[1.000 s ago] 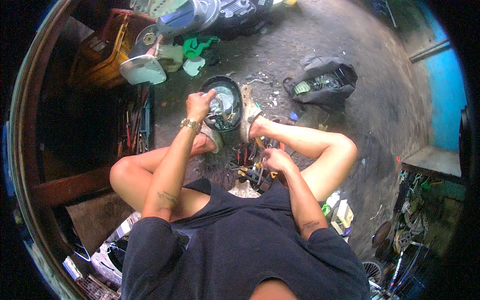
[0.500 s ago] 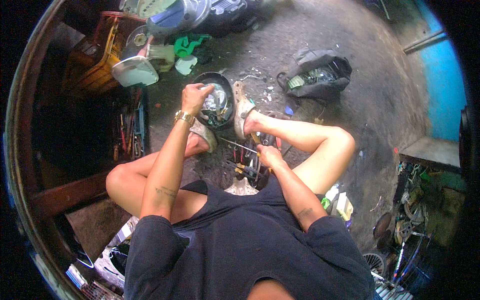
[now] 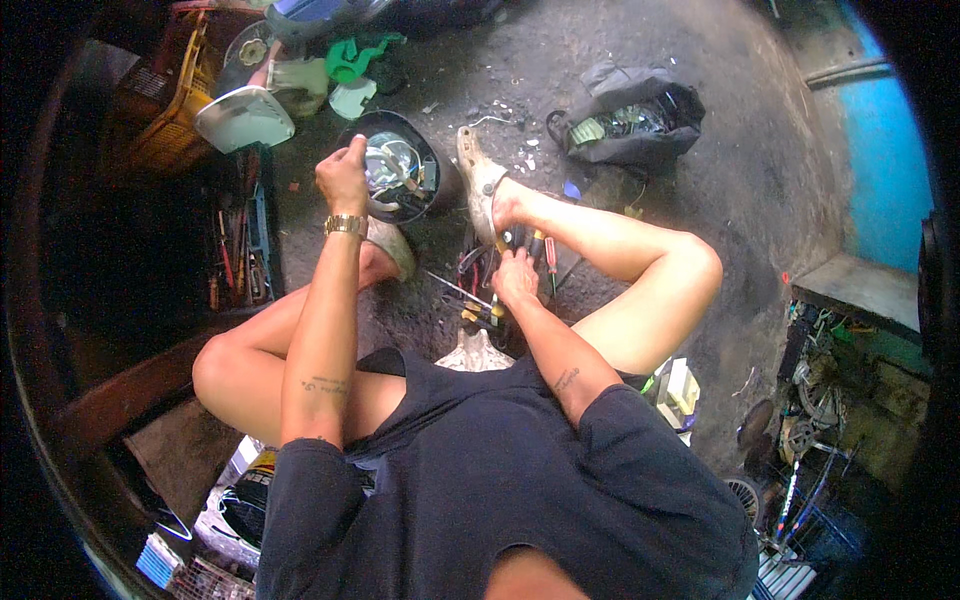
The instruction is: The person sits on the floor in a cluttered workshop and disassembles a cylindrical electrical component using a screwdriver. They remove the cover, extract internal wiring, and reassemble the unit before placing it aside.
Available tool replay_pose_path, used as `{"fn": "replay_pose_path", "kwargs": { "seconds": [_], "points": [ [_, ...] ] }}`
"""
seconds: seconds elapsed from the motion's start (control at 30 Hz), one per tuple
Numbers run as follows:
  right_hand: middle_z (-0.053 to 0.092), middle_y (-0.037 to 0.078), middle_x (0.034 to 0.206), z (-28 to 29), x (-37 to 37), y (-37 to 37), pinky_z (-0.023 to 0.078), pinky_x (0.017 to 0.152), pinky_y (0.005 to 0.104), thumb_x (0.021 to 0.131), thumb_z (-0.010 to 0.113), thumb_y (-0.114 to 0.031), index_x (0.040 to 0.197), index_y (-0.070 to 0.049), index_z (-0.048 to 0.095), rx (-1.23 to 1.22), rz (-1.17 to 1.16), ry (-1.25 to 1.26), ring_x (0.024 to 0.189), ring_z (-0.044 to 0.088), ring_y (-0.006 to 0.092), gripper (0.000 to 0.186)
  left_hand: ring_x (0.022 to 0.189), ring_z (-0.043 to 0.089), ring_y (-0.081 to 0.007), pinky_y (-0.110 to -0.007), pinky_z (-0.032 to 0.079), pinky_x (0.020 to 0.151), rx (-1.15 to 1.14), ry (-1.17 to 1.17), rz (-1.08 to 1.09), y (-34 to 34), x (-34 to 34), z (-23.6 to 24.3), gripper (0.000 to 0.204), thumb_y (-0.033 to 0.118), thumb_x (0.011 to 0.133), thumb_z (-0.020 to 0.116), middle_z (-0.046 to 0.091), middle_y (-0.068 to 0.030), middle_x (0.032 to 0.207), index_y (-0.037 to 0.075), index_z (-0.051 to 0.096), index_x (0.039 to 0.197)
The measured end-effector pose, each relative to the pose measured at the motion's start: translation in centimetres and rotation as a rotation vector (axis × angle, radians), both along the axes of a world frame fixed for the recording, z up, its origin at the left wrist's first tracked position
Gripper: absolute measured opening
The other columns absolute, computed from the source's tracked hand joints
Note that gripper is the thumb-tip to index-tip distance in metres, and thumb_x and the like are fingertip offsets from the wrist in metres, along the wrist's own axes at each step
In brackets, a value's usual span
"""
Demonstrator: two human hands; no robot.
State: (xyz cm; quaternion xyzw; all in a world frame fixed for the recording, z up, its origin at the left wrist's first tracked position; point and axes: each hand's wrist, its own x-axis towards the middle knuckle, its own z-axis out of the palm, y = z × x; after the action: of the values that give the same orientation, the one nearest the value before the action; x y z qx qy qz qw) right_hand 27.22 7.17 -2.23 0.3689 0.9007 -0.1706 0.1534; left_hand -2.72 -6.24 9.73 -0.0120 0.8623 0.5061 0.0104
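Observation:
My left hand (image 3: 342, 178) is closed at the left side of a black round container (image 3: 424, 208) full of jumbled metal and plastic bits; what it grips is hidden. My right hand (image 3: 516, 274) reaches into a pile of hand tools between my legs, fingers curled over something dark I cannot make out. Just below that hand lies a long thin screwdriver (image 3: 462, 292) with a yellow handle, and right of it a red-handled screwdriver (image 3: 550, 258). My feet in pale clogs (image 3: 480, 185) flank the tools and container.
A dark bag (image 3: 665, 135) of parts sits ahead-right. Yellow crates (image 3: 180, 110), plastic pieces and a green item (image 3: 352, 58) are ahead-left. A tool box (image 3: 258, 225) stands left; a ledge (image 3: 850, 295) with bicycle parts (image 3: 815, 420) below is at the right wall.
My left hand has shifted left beside the container. My right hand has left the long screwdriver, which it held, and moved forward to the tools by my right foot. The view has shifted slightly.

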Motion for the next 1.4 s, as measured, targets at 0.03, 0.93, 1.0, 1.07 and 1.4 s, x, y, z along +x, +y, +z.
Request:
{"fn": "replay_pose_path", "kwargs": {
  "seconds": [0.03,0.93,1.0,1.07,1.4],
  "points": [
    [0.063,0.021,0.116,-0.4,0.1,0.6,0.051,0.094,0.0475,0.084,0.06,-0.018,0.118,-0.003,0.06,-0.067,-0.024,-0.05,0.109,0.063,0.0382,0.037,0.057,0.056,-0.0135,-0.034,0.046,0.058,0.013,0.001,0.016,-0.3,-0.4,-0.5,0.043,0.037,0.085,0.072,0.067,-0.0066,0.064,-0.005,0.074,0.08],
    [0.071,0.005,0.092,-6.0,3.7,-9.2,0.042,0.065,0.0474,0.09,0.056,-0.02,0.091,-0.013,0.078,0.106,0.95,-0.325,0.093,0.064,0.0262,0.023,0.044,0.047,-0.0121,-0.032,0.032,0.04,0.435,-0.35,0.104,-0.5,0.8,0.1,0.028,0.022,0.083,0.068,0.054,-0.0007,0.056,0.003,0.064,0.063],
    [0.072,0.007,0.091,-6.4,3.9,-8.9,0.044,0.069,0.0489,0.086,0.059,-0.023,0.093,-0.014,0.077,0.06,0.823,-0.221,0.092,0.065,0.027,0.021,0.042,0.046,-0.0118,-0.031,0.032,0.039,0.492,-0.368,0.157,-0.5,1.2,0.7,0.025,0.02,0.082,0.067,0.053,-0.0011,0.054,0.005,0.062,0.062],
    [0.072,0.01,0.091,-6.7,4.1,-8.3,0.046,0.073,0.05,0.081,0.066,-0.028,0.097,-0.011,0.075,-0.014,0.672,-0.092,0.092,0.066,0.0304,0.026,0.041,0.045,-0.0111,-0.03,0.031,0.038,0.542,-0.4,0.127,-0.6,1.3,0.2,0.025,0.021,0.082,0.067,0.053,-0.0007,0.055,0.006,0.062,0.062],
    [0.07,0.02,0.091,13.0,-1.4,-0.6,0.053,0.074,0.0401,0.072,0.07,-0.02,0.109,0.003,0.061,-0.977,0.045,0.113,0.083,0.069,0.0277,0.044,0.044,0.047,-0.009,-0.027,0.035,0.04,0.478,-0.296,0.033,-1.4,2.8,1.1,0.023,0.022,0.083,0.068,0.058,0.0013,0.06,0.001,0.069,0.073]
  ]
}}
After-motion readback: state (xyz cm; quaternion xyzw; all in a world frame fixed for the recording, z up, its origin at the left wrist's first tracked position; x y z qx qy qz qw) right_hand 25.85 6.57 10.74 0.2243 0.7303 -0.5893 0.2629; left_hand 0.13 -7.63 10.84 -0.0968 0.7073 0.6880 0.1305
